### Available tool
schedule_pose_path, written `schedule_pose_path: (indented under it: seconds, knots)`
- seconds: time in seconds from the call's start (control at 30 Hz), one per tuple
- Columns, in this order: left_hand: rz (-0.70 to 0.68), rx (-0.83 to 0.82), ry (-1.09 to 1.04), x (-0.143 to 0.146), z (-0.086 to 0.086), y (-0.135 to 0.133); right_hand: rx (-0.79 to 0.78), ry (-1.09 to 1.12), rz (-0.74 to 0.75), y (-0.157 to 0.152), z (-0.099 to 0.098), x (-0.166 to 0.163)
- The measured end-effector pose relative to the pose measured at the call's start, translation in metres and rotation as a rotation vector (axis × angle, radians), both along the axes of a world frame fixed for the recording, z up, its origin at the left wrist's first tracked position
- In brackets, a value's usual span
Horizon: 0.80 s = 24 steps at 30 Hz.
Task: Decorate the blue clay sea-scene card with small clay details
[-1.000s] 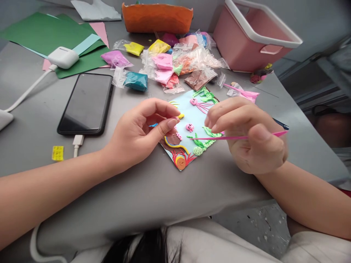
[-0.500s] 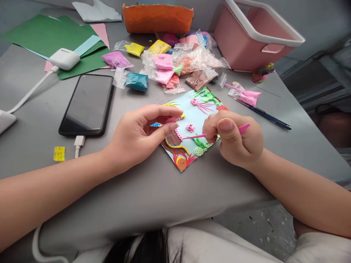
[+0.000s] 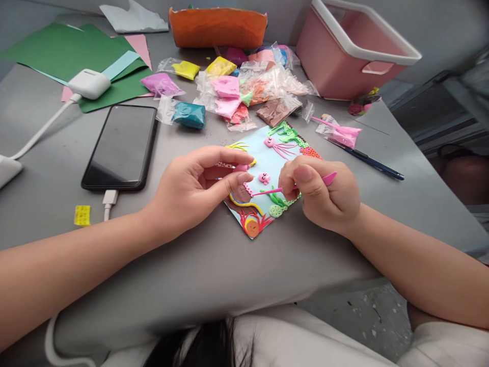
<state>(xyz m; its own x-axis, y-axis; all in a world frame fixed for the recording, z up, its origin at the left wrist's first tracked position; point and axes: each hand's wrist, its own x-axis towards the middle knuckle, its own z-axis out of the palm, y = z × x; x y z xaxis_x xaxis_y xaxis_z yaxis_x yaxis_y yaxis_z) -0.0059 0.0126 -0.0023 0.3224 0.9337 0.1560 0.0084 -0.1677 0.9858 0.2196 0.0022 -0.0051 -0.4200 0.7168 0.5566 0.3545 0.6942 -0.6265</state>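
My left hand (image 3: 194, 188) is above the left part of a light blue card (image 3: 275, 162) decorated with a clay sea scene. Between its thumb and fingertips is a small lump of pink clay (image 3: 240, 167). My right hand (image 3: 323, 196) is closed around a pink modelling tool (image 3: 269, 191). The tool's thin tip touches or nearly touches a row of pink clay dots (image 3: 248, 189) beside a brown clay patch (image 3: 240, 195). A small pink clay creature (image 3: 264, 178) and a pink octopus (image 3: 269, 142) lie on the card. My left hand hides part of its left side.
Bags of coloured clay (image 3: 227, 86) lie behind the card. A pink bin (image 3: 336, 66) and an orange container (image 3: 217, 28) stand at the back. To the left are a phone (image 3: 120, 145), a white earbud case (image 3: 89, 84) and green paper (image 3: 46, 48). A pen (image 3: 376, 163) lies right.
My right hand and the modelling tool have shifted slightly left. My left hand stays almost in place with the pink clay.
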Motion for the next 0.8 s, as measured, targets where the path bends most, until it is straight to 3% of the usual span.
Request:
schedule_pose_path:
  seconds: [0.23, 0.33, 0.4, 0.53, 0.63, 0.8]
  knots:
    - [-0.027, -0.009, -0.018, 0.0, -0.001, 0.001, -0.038, -0.021, 0.006, -0.002, 0.001, 0.001]
    - [-0.079, -0.036, 0.005, 0.0, 0.0, 0.0, -0.095, 0.081, 0.018, -0.001, -0.001, 0.001]
    - [-0.106, -0.054, 0.017, 0.0, 0.0, 0.0, -0.022, 0.269, 0.003, 0.002, -0.003, 0.0]
    - [-0.079, 0.069, 0.044, -0.001, -0.001, 0.002, 0.313, 0.476, -0.098, 0.011, -0.003, -0.003]
    - [-0.071, 0.145, 0.046, -0.001, -0.002, 0.003, 0.345, 0.386, -0.1, 0.008, 0.001, -0.002]
    - [-0.128, -0.042, -0.042, 0.0, -0.002, 0.001, 0.294, 0.036, -0.074, -0.004, 0.003, -0.001]
